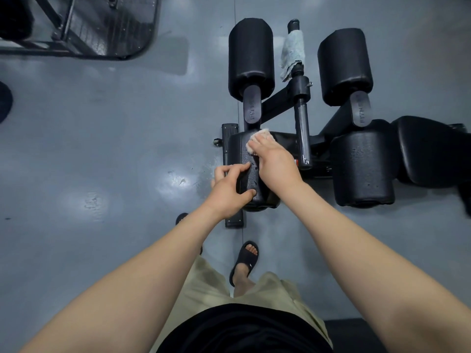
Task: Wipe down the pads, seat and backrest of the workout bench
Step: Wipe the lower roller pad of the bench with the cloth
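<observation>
- Step in hand: we judge it to be wiping the near-left pad point(238, 149), one of four rollers at the left end of the bench.
- Left hand point(229, 189): thumb and fingers curled round the near end of that pad, steadying it.
- Right hand point(275, 159): fingers laid fairly flat, pressing a pale cloth point(261, 135) onto the pad's far part.
- Droplets show on this pad between the hands, and on the near-right pad point(362, 166), so we read that one as not yet wiped.
- A grey towel point(293, 52) hangs on the centre post between the far-left pad point(251, 54) and the far-right pad point(344, 62).
- Seat point(428, 149) at right edge; backrest out of view.
- Next move, we judge: draw the cloth nearward over the droplets, shifting the left grip clear, then turn the roller.
</observation>
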`<control>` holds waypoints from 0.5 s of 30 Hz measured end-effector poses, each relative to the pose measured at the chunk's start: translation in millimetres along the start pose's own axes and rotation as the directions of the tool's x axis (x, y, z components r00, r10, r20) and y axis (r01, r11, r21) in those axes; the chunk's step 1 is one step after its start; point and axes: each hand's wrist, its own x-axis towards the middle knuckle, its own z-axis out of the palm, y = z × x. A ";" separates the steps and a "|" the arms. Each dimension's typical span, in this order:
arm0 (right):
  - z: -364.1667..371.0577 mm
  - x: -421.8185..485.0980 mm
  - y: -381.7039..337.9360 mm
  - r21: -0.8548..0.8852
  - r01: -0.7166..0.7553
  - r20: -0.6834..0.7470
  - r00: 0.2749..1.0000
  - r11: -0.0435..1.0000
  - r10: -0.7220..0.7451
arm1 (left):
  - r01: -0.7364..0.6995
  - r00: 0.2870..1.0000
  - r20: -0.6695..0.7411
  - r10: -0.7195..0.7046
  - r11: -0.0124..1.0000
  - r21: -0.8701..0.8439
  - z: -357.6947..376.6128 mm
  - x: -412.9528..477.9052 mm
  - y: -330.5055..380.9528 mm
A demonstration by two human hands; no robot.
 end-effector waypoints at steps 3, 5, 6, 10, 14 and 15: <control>0.4 23.3 3.3 -0.031 -0.006 0.065 0.998 1.000 0.008 | 0.003 1.000 -0.010 -0.002 1.000 0.025 1.8 -2.3 4.0; 0.1 33.1 6.6 -0.049 -0.015 0.108 0.994 0.999 0.020 | 0.005 1.000 -0.017 -0.005 1.000 0.028 4.3 -4.1 5.8; -0.1 34.6 8.6 -0.060 -0.021 0.118 0.993 0.998 0.028 | 0.003 1.000 -0.020 -0.002 0.999 0.034 4.9 -4.7 6.1; -1.6 14.5 11.5 -0.026 -0.043 0.056 0.997 0.999 0.044 | -0.050 0.999 -0.023 0.050 0.998 -0.031 -2.0 -3.8 0.8; 0.0 8.7 2.9 -0.117 -0.209 0.077 0.973 0.971 0.218 | -0.048 0.998 0.034 0.049 0.999 -0.022 -11.5 -2.1 -3.9; 0.0 13.4 -1.4 -0.138 -0.238 0.091 0.964 0.961 0.251 | -0.049 0.998 0.037 0.049 0.999 -0.007 -11.8 -2.3 -3.4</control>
